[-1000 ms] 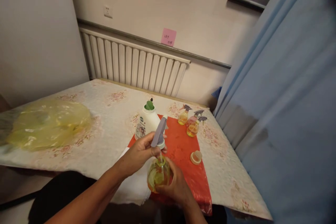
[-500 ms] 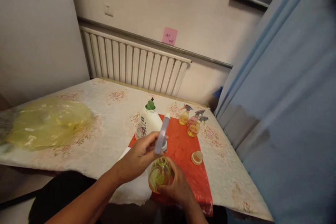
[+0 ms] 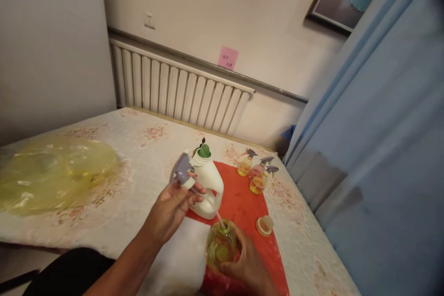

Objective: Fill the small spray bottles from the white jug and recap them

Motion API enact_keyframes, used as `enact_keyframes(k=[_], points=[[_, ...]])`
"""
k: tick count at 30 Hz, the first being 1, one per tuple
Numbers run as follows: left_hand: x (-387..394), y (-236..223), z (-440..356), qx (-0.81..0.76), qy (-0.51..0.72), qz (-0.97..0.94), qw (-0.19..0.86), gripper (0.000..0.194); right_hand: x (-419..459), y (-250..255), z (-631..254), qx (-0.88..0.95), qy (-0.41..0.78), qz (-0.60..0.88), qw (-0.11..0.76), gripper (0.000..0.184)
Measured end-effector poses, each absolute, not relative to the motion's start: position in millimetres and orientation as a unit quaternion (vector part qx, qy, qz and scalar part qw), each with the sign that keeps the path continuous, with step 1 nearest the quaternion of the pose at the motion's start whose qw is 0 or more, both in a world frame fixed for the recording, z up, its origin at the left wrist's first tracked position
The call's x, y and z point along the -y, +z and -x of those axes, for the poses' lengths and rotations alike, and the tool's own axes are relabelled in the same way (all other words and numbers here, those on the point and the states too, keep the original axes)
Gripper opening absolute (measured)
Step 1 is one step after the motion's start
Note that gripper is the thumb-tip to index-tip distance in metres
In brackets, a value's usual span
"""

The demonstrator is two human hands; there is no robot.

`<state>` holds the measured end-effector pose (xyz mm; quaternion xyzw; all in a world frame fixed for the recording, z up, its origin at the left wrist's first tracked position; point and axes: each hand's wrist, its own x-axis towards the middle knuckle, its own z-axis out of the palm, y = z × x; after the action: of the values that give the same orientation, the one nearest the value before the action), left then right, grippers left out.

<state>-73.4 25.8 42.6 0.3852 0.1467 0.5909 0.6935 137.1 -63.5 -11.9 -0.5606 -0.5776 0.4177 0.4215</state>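
Observation:
My left hand (image 3: 169,208) grips a grey trigger spray head (image 3: 182,170) by its collar, tilted over to the left. Its thin clear tube slants down to the right, and its lower end reaches the mouth of a clear yellowish spray bottle (image 3: 220,250). Around that bottle's right side wraps my right hand (image 3: 248,256), holding it upright over the red cloth. Some liquid seems to be in the bottle, though its level is hard to make out. Just behind my left hand stands a white jug (image 3: 208,178) with a handle and a green piece in its open neck.
Several filled spray bottles (image 3: 258,183) stand at the red cloth's (image 3: 236,194) back right. A beige cap (image 3: 264,225) lies at its right edge. White cloth (image 3: 180,245) is in front, a yellow plastic bag (image 3: 55,171) at left. A blue curtain (image 3: 374,125) hangs at right.
The spray head has moved up and left from above the bottle and now tilts, showing its tube. The bottle has shifted slightly right and down in view.

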Motion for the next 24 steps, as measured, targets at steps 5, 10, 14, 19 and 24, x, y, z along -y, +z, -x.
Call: enact_keyframes(k=[5,10,14,19,24], points=[[-64,18,101,-0.106,0.622,-0.258,0.731,0.03,45,0,-154,0.571,0.352,0.625,0.4,0.08],[-88,-29,112,-0.062,0.555,-0.25,0.791,0.035,13,29,-167,0.601,0.291,0.637,0.384,0.08],[-101,-74,114,-0.034,0.506,-0.236,0.829,0.032,-20,62,-164,0.634,0.188,0.656,0.362,0.075],[-112,-113,120,0.028,0.467,-0.211,0.858,0.029,-63,92,-155,0.689,0.067,0.645,0.323,0.072],[-123,-126,128,0.03,0.446,-0.219,0.867,0.032,-94,110,-149,0.739,-0.031,0.629,0.239,0.071]])
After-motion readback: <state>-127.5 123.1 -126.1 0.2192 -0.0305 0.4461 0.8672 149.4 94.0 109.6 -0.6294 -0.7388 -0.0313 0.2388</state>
